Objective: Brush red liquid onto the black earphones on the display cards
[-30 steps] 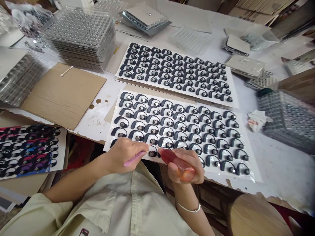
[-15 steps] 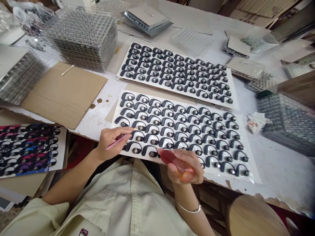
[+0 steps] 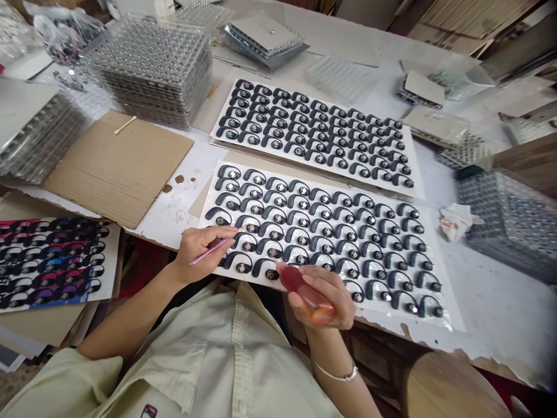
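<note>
My left hand (image 3: 191, 247) is closed round a thin pink stick (image 3: 209, 252), whose pale tip points over the near sheet. My right hand (image 3: 337, 296) grips a reddish translucent squeeze bottle (image 3: 302, 290), tilted with its nozzle towards the front row. Beneath both hands lies a white sheet (image 3: 450, 310) with rows of black hook-shaped pieces, each with a round end bearing a shiny stone or stud. The nozzle is close to one black piece (image 3: 272, 273) in the front row; whether they touch I cannot tell.
A second white sheet (image 3: 415, 174) of similar pieces lies behind. Stacked clear trays (image 3: 148, 69) and brown cardboard (image 3: 117, 168) with a cotton swab (image 3: 125, 125) are at left. On the right are a crumpled tissue (image 3: 456, 222) and more trays (image 3: 513, 215). A round stool (image 3: 448, 386) stands below the table edge.
My right hand and the bottle have shifted slightly left along the front row. My left hand keeps its hold on the pink stick. The whole view has moved a little.
</note>
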Motion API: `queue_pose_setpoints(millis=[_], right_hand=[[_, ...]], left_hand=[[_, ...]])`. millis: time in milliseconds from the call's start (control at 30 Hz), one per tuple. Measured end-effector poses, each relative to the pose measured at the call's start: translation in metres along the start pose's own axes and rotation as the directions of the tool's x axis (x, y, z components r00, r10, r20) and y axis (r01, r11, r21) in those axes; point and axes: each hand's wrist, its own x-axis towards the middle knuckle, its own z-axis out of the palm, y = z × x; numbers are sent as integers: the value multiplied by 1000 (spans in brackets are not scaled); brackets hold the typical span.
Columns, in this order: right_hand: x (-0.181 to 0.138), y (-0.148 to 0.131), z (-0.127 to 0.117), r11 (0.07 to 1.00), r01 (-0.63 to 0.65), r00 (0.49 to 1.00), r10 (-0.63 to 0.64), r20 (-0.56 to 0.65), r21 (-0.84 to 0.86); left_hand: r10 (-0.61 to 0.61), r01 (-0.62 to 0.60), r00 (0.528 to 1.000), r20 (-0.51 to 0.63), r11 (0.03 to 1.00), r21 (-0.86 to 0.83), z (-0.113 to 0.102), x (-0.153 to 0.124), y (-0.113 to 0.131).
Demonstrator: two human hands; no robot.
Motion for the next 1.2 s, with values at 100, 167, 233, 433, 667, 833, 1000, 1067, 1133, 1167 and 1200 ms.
queue_pose_setpoints(millis=[100, 167, 233, 433, 667, 833, 1000, 1067, 1133, 1167, 1200], right_hand=[[3, 0, 2, 999, 31, 1000, -31, 2, -34], [6, -1, 1, 998, 44, 999, -43, 2, -37], [8, -3, 1, 998, 51, 999, -51, 8, -24], [6, -6, 1, 998, 57, 996, -56, 67, -5], [8, 28, -29, 782, -480, 715, 611, -340, 397], [0, 50, -52, 331, -702, 281, 942, -183, 631], [-2, 53, -40, 399, -688, 316, 917, -245, 606], [0, 52, -38, 432, -669, 353, 901, -253, 605], [2, 49, -36, 513, -631, 417, 857, -303, 581], [4, 47, -34, 564, -605, 452, 824, -341, 561], [5, 44, -32, 622, -572, 486, 782, -390, 535]], left_hand=[[93, -93, 995, -30, 996, 10, -2, 1, 5], [161, -159, 985, -57, 987, 27, -4, -1, 14], [175, -173, 982, -74, 984, 32, -5, -8, 25], [45, -47, 999, -10, 969, -242, 11, -42, 50], [32, -18, 999, 34, 938, -346, 30, -54, 44], [31, -5, 997, 76, 949, -315, 33, -51, 35], [23, -3, 996, 82, 971, -239, 32, -35, 33], [52, -29, 994, 95, 973, -227, 29, -31, 36], [117, -98, 988, 100, 979, -180, 25, -30, 39], [157, -143, 983, 97, 980, -137, 23, -31, 40], [196, -189, 976, 90, 978, -85, 22, -33, 41]])
